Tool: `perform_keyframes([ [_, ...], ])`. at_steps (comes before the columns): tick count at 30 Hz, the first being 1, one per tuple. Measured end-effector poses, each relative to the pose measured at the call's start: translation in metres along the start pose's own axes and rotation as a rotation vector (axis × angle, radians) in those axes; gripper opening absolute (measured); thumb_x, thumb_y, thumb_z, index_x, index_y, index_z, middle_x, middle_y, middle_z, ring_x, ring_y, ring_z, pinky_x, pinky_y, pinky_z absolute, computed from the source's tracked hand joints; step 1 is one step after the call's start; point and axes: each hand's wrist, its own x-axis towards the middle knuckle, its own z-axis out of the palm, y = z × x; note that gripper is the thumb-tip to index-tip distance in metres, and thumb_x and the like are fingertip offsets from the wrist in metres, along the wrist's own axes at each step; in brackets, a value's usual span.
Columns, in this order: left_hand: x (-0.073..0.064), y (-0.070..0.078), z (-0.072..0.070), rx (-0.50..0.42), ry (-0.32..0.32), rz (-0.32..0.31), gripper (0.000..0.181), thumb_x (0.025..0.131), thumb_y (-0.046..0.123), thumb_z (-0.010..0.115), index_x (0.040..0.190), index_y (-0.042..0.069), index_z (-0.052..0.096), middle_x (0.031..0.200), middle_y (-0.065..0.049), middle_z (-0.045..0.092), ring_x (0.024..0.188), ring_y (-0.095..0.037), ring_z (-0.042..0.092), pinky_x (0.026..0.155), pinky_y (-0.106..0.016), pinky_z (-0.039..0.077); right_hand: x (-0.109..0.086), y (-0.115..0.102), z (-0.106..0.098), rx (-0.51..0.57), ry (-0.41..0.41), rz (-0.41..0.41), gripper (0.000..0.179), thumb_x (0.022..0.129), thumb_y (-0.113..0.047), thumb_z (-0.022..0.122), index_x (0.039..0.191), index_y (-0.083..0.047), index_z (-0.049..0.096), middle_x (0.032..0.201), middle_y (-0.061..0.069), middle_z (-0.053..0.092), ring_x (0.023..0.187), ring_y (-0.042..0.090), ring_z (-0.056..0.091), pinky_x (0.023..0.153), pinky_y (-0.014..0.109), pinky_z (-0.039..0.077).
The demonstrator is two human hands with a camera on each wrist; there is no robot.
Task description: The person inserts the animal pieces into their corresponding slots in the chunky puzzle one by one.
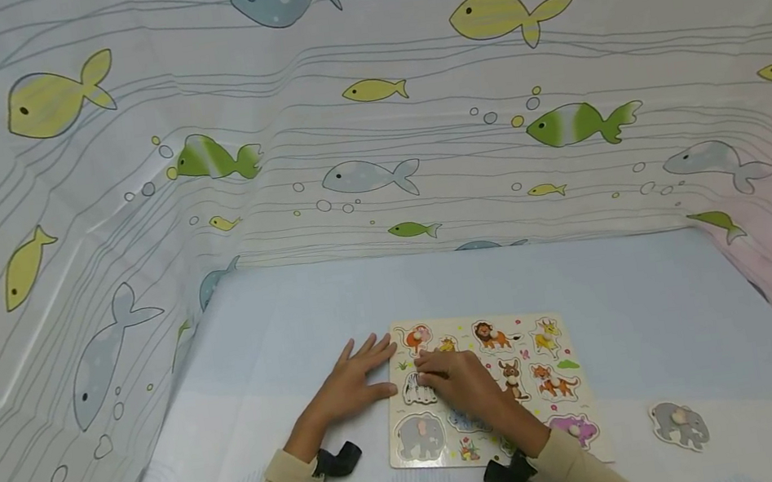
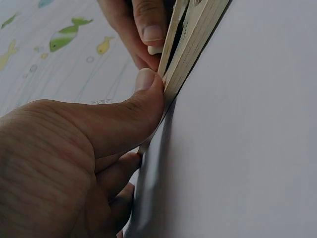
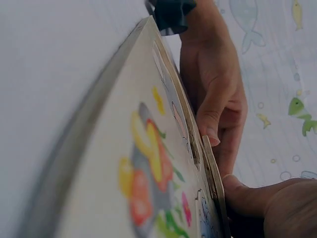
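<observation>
A wooden animal puzzle board (image 1: 526,318) lies flat on the table. My right hand (image 1: 467,384) reaches over its left half and pinches the knob (image 2: 155,50) of the zebra piece (image 1: 414,390). In both wrist views this piece stands slightly tilted, one edge raised off the board. At the board's left edge is my left hand (image 1: 352,383), fingers spread and extended, the thumb touching the side. Below the zebra, an elephant picture (image 1: 420,439) shows on the board. The right hand hides several pieces in the middle.
A loose grey elephant piece (image 1: 679,425) with a knob lies on the table right of the board. Monkey (image 1: 416,339), lion (image 1: 491,335), tiger (image 1: 556,383) and purple hippo (image 1: 580,429) pieces sit on the board. A fish-patterned curtain (image 1: 443,118) surrounds the table.
</observation>
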Motion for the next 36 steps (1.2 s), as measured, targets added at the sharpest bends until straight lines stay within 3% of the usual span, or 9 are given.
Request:
perform_keyframes([
  [6,-0.0008,-0.0002,-0.0012,0.001,-0.009,-0.021,0.074,0.087,0.036,0.074,0.151,0.014,0.044,0.161,-0.004,0.035,0.154,-0.029,0.022,0.127,-0.055,0.000,0.0007,-0.0023,0.0015,-0.015,0.002,-0.007,0.024,0.088,-0.012,0.075,0.109,-0.004,0.077,0.118,0.012,0.074,0.120,0.028,0.066,0.100,0.044,0.055],
  [23,0.0044,0.0034,-0.0038,0.000,-0.001,0.018,0.072,0.088,0.034,0.074,0.150,0.011,0.046,0.160,-0.008,0.038,0.153,-0.033,0.025,0.126,-0.059,0.002,0.0034,-0.0015,-0.0019,-0.054,0.013,-0.003,0.022,0.087,-0.016,0.076,0.107,-0.007,0.079,0.115,0.006,0.076,0.120,0.023,0.067,0.103,0.039,0.054],
  [36,0.0020,-0.0003,0.0000,-0.010,-0.012,-0.005,0.073,0.088,0.037,0.073,0.151,0.011,0.045,0.160,-0.007,0.036,0.154,-0.032,0.023,0.126,-0.058,0.001,-0.0018,-0.0038,0.0031,-0.130,-0.050,0.023,0.028,0.091,-0.020,0.073,0.117,-0.008,0.075,0.128,0.004,0.070,0.126,0.022,0.062,0.104,0.041,0.053],
])
